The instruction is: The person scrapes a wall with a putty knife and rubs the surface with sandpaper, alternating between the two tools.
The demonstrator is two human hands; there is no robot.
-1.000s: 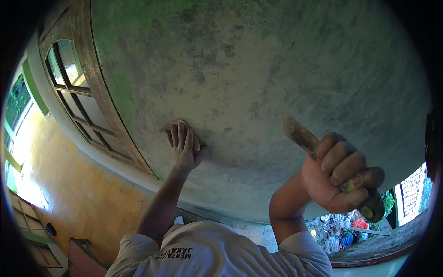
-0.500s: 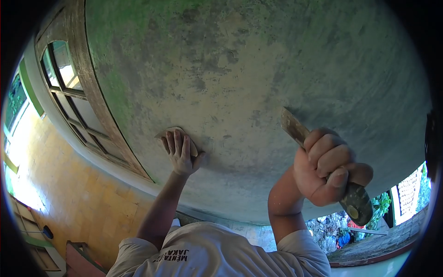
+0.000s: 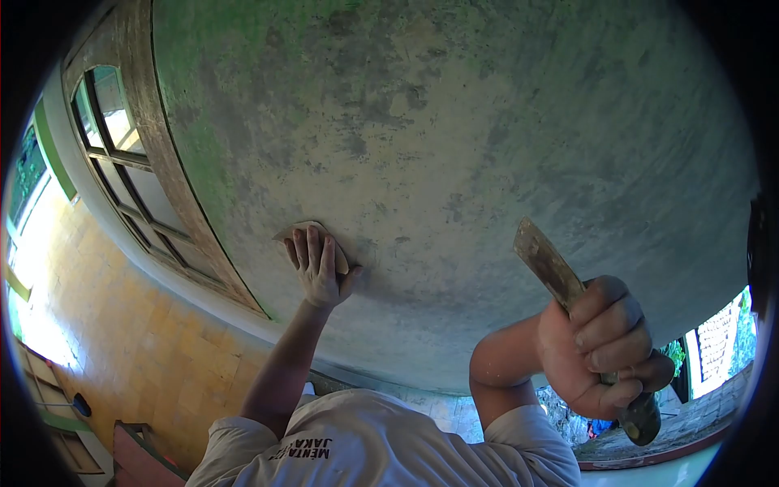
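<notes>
My left hand (image 3: 320,268) lies with its fingers stretched over a pale thin sheet (image 3: 339,258), pressing it flat on the wall. The wall (image 3: 406,162) is patchy, green and grey, with worn spots. On the right, my right hand (image 3: 604,345) is wrapped round the dark handle (image 3: 641,418) of a scraper. Its flat, stained blade (image 3: 548,260) points up and to the left in front of the wall. Whether the blade tip touches the wall I cannot tell.
A wooden window frame (image 3: 154,146) with glass panes borders the wall at left. Below it is a yellow tiled floor (image 3: 162,325). A reddish piece of furniture (image 3: 142,458) stands at the bottom left. Plants and a ledge (image 3: 673,442) show at the lower right.
My right hand has moved down and to the right with the scraper, and its blade has moved away from its earlier spot. My left hand has stayed in place on the sheet.
</notes>
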